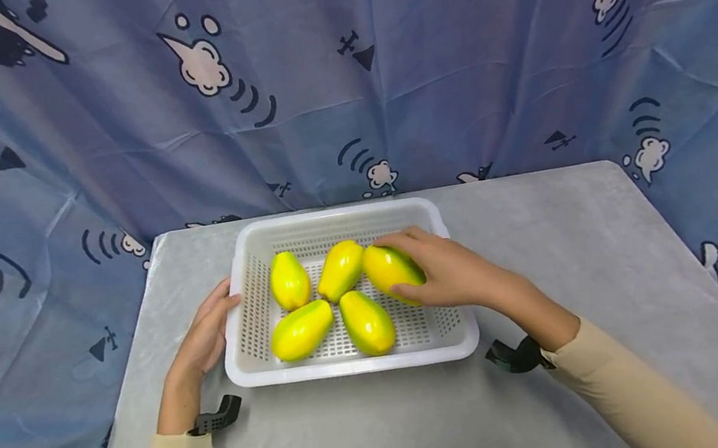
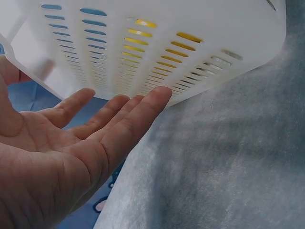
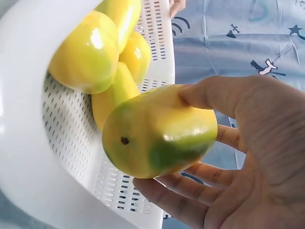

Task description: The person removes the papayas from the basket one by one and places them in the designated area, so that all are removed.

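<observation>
A white perforated plastic basket (image 1: 352, 366) holds several glossy yellow-green papayas, among them one papaya (image 1: 289, 281) at the back left and another (image 1: 368, 323) near the front. My right hand (image 1: 445, 265) grips a papaya (image 3: 162, 133) at the basket's right side, thumb on one side and fingers on the other. In the right wrist view this papaya has a green patch and a dark stem spot. My left hand (image 1: 204, 332) holds the basket's left side. Its thumb lies over the rim, while its fingers (image 2: 138, 119) extend along the outer wall from below.
The basket stands on a grey-covered table (image 1: 389, 428), near its back edge. Behind and beside the table hangs a blue patterned cloth (image 1: 314, 107). Dark straps with devices sit on the left wrist (image 1: 217, 415) and the right wrist (image 1: 518, 355).
</observation>
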A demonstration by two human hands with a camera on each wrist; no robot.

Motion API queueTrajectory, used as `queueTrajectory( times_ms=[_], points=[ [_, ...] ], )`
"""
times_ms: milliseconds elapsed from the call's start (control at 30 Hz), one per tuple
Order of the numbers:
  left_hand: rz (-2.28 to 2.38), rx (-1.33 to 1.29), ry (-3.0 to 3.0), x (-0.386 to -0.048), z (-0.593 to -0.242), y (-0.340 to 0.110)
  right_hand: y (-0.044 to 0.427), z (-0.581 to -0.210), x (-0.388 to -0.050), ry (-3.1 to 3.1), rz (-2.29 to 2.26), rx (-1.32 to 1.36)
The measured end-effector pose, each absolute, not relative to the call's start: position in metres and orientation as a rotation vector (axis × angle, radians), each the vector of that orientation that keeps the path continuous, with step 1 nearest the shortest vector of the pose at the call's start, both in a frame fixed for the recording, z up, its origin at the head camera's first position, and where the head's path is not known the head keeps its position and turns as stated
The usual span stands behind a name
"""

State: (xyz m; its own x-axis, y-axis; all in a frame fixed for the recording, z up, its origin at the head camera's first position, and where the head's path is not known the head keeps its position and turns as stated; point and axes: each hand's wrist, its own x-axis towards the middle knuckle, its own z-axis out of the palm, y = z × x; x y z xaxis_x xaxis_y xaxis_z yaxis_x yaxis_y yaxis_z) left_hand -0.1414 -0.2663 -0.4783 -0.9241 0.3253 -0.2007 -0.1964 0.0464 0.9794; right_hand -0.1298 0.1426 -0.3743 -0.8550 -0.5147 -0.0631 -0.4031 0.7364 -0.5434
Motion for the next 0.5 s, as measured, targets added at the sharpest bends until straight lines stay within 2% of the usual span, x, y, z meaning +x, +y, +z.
queueTrajectory(
  times_ms=[500],
  points=[
    [1.901, 0.119, 1.999, -0.14, -0.479, -0.266, 0.16, -0.372, -0.122, 2.742, -0.941, -0.654]
  ],
)
